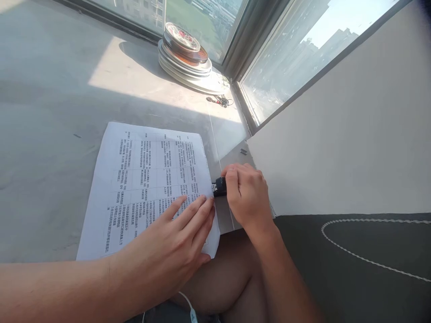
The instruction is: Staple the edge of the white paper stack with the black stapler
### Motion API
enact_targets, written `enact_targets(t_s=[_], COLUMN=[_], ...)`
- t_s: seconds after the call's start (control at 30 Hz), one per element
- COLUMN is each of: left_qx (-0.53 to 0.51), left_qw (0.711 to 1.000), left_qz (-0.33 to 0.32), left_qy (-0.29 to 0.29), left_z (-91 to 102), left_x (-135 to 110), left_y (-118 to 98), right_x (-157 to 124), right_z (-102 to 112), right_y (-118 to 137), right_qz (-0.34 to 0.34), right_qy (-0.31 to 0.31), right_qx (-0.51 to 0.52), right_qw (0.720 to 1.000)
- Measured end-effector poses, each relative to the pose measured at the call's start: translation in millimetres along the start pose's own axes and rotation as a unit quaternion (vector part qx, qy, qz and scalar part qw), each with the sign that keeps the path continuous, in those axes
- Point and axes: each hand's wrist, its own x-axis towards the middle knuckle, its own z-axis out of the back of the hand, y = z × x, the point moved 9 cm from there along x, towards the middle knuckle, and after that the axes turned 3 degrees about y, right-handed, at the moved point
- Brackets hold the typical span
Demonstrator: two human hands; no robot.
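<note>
A printed sheet of paper point(141, 179) with a table of text lies on the grey window ledge point(50, 112). My left hand point(175, 242) rests flat on its near right corner, fingers stretched out together. My right hand point(247, 195) is closed around a small black stapler point(219, 186), whose mouth touches the paper's right edge.
A stack of round tins and plates point(185, 54) stands at the back by the window point(303, 49). A small bunch of keys point(220, 101) lies near the frame. A white wall point(353, 134) rises on the right above a dark mat point(370, 260). My bare knee point(218, 278) is below the ledge.
</note>
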Motion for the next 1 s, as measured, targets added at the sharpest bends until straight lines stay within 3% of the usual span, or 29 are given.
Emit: enact_targets(t_s=[0.6, 1.0], left_qx=[-0.007, -0.004], left_qw=[1.0, 1.0], left_qz=[0.004, 0.002], left_qy=[0.007, 0.011], left_z=[0.4, -0.8], left_x=[1, 1], left_y=[0, 1], right_x=[-1, 0], right_z=[-2, -5], right_y=[3, 13], right_qz=[0.008, 0.027], right_qy=[0.005, 0.0], right_qx=[-0.029, -0.124], right_qw=[1.0, 0.992])
